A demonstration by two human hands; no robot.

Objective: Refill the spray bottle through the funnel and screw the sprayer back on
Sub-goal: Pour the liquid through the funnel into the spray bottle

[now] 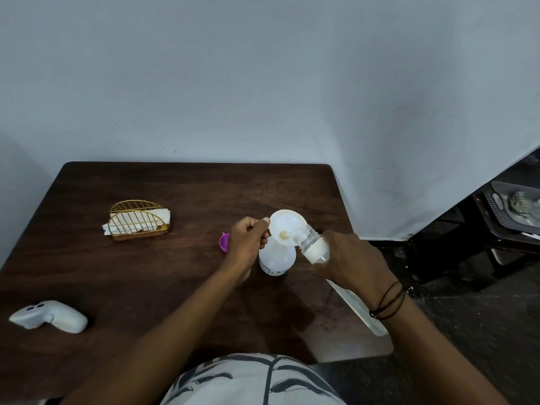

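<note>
1. The bottle point(277, 258) stands upright on the counter point(146, 276), near the right edge and about halfway between the far and near edges.
2. A white funnel point(287, 229) sits in the bottle neck, with a little yellowish liquid at its bottom.
3. The left hand point(248, 244) has its fingers curled and pinches the funnel rim on the left side.
4. The right hand point(347, 258) is wrapped around a clear jar point(312, 244), which is tilted with its mouth over the funnel; pale liquid lies in the jar.
5. A purple cap point(224, 242) lies on the counter just left of the left hand.
6. The white sprayer point(48, 316) lies on its side near the near left corner, well apart from the bottle.
7. A gold wire holder point(138, 220) with white napkins stands toward the far left part of the counter.
8. Dark thin bands point(388, 302) go around the right wrist.
</note>
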